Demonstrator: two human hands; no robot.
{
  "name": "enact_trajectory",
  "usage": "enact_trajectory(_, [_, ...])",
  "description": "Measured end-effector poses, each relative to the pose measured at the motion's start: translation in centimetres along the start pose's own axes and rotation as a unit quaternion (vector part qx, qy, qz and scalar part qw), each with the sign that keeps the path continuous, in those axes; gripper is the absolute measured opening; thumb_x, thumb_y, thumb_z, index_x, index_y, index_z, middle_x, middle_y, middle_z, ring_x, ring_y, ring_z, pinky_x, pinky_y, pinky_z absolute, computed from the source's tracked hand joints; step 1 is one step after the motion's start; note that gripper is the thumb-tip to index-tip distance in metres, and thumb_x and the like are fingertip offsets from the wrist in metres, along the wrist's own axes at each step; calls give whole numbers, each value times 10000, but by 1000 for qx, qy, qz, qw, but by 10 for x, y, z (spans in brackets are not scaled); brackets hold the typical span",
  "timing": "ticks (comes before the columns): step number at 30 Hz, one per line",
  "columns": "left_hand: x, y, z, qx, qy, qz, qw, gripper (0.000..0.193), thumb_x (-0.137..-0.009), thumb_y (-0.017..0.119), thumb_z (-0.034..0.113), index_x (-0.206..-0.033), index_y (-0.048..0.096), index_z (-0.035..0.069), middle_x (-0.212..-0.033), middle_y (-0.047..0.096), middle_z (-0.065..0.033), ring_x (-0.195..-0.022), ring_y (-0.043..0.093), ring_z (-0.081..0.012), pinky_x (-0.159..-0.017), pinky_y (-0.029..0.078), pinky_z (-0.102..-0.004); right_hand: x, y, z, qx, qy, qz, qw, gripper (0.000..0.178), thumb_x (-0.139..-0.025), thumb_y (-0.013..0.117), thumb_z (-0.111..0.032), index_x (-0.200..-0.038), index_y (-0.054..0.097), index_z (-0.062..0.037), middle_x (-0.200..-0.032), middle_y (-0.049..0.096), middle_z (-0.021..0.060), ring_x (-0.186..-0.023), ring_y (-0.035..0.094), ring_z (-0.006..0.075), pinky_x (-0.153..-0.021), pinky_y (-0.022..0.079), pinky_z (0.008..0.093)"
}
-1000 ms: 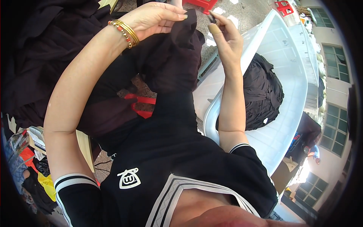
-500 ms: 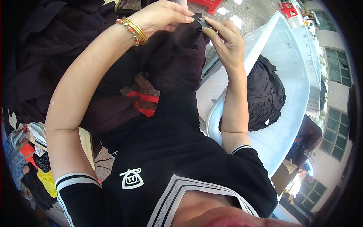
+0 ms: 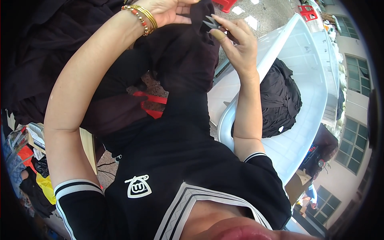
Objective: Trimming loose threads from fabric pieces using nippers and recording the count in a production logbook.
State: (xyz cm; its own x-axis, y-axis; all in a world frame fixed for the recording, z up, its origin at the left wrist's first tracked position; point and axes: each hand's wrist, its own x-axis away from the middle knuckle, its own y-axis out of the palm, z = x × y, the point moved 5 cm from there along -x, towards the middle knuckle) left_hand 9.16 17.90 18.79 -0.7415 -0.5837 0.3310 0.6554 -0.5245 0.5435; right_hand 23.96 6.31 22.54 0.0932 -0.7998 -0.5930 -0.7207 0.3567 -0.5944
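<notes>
My left hand (image 3: 170, 11), with gold bangles and a bead bracelet at the wrist, grips the top of a dark maroon garment (image 3: 182, 60) that hangs in front of my black shirt. Beside it, my right hand (image 3: 236, 42) pinches small grey thread snips (image 3: 211, 23), their tips at the fabric's upper edge. The garment's top runs out of the frame.
A white plastic tub (image 3: 304, 72) on my right holds a bundle of black cloth (image 3: 280, 98). Dark fabric is piled at my left (image 3: 48, 48), a red stool (image 3: 154, 105) shows below the garment, and cluttered bags and papers (image 3: 30, 160) lie lower left.
Both hands and the garment have come lower in the view and closer together. The right hand has brought the snips against the fabric's edge.
</notes>
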Motion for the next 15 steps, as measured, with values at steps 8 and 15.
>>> enact_trajectory(8, [-3, -5, 7, 68, 27, -94, 993, 100, -952, 516, 137, -958, 597, 79, -936, 658, -53, -871, 627, -184, -812, 509, -374, 2, 7, 3, 20, 1, -3, 1000, 331, -750, 763, -99, -1074, 695, -79, -787, 567, 41, -658, 567, 137, -579, 464, 244])
enact_trajectory(15, [-3, 3, -2, 86, 28, -103, 990, 98, -951, 513, 125, -962, 588, 64, -930, 655, -68, -880, 634, -196, -835, 525, -391, 4, 6, 0, 43, -13, -3, 999, 333, -748, 765, -109, -1073, 698, -90, -795, 586, 49, -676, 581, 144, -582, 462, 253])
